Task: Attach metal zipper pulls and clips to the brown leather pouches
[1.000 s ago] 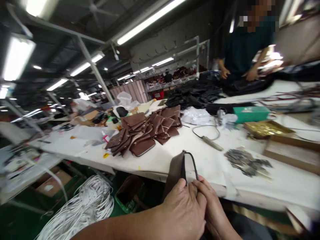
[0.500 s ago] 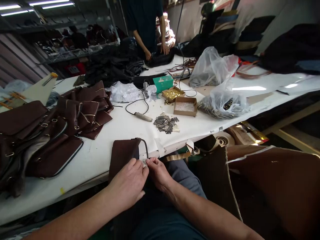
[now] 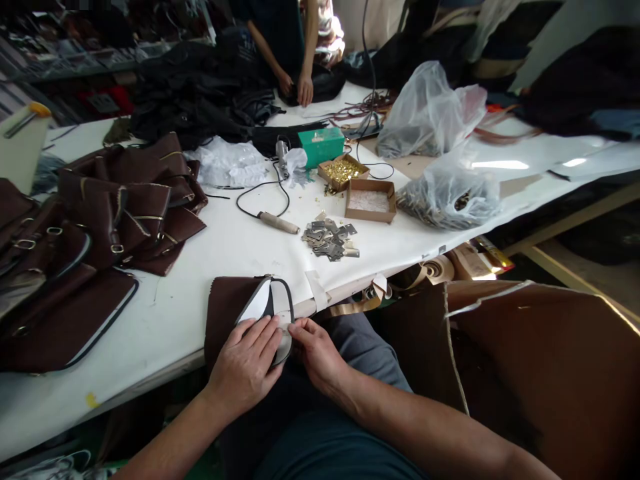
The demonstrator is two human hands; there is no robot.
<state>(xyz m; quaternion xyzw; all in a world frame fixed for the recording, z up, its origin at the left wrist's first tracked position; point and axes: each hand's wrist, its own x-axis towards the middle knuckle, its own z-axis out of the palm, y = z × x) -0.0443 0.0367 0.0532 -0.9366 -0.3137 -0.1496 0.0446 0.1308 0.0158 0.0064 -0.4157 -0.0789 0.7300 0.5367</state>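
A dark brown leather bag piece (image 3: 227, 303) lies at the table's front edge, partly over my lap. Its near end shows a pale lining and a dark piped edge. My left hand (image 3: 250, 357) rests flat on that pale part with its fingers stretched out. The right hand (image 3: 317, 350) pinches the piped edge on the right side, thumb against fingers. What lies beneath my left palm is hidden. Beyond the bag piece, a pile of small metal plates (image 3: 330, 240) sits on the table, with a handheld tool (image 3: 279, 223) on a cord beside it.
Brown bags (image 3: 135, 200) are heaped at left. Cardboard boxes with gold pieces (image 3: 343, 171) and clear pieces (image 3: 370, 201), a green box (image 3: 321, 148) and plastic bags (image 3: 450, 193) stand further back. An open carton (image 3: 540, 333) is at my right. Across the table, a co-worker's hands (image 3: 297, 87) handle black material.
My left hand has opened from a curled grip and now lies flat on the bag piece, whose pale lining shows more. The view has tipped down slightly; the right hand stays at the edge.
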